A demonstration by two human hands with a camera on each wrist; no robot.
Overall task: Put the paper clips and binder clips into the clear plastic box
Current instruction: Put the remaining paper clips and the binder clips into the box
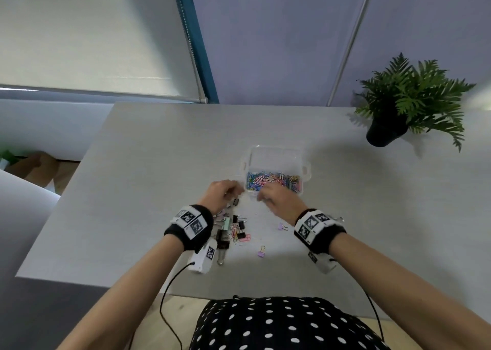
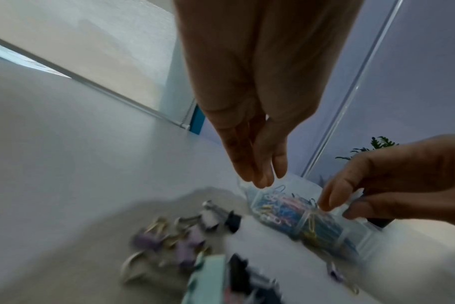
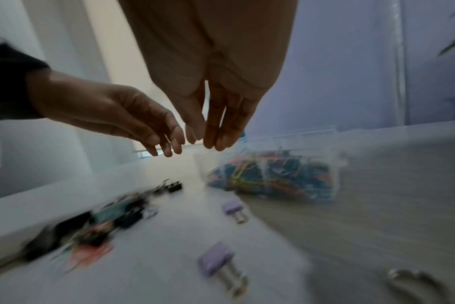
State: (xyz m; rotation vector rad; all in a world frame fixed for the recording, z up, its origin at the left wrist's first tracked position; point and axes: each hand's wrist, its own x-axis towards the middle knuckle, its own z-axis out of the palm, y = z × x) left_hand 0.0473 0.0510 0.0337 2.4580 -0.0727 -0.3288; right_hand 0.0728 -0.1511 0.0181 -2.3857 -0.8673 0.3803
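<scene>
- Table [image 1: 164, 147]: broad rectangular top, pale grey with a faint woven grain, matte.
- Potted plant [image 1: 414, 97]: green fern-like fronds in a round black pot, at the table's far right corner, well apart from the work.
- Clear plastic box [image 1: 276, 154]: rectangular, transparent, thin-walled, rounded corners, small handle tabs on both short sides; stands open mid-table, just beyond both hands.
- Left hand [image 1: 221, 193]: above the table just left of the box's near corner; fingers extended downward, loosely together, holding nothing that shows.
- Right hand [image 1: 277, 197]: at the box's near edge; fingers straight and relaxed, pointing down, nothing seen between them.
- Binder clips [image 1: 229, 228]: folded-metal bodies with wire loop handles, in black, mint, pink and lilac; heaped on the table near the left wrist. Two lilac ones [image 1: 261, 252] lie apart, nearer the right arm.
- Paper clips [image 1: 273, 181]: bent coated wire, blue, pink, yellow, green; a dense layer inside the box. A few pink ones [image 1: 244, 238] lie by the heap.
</scene>
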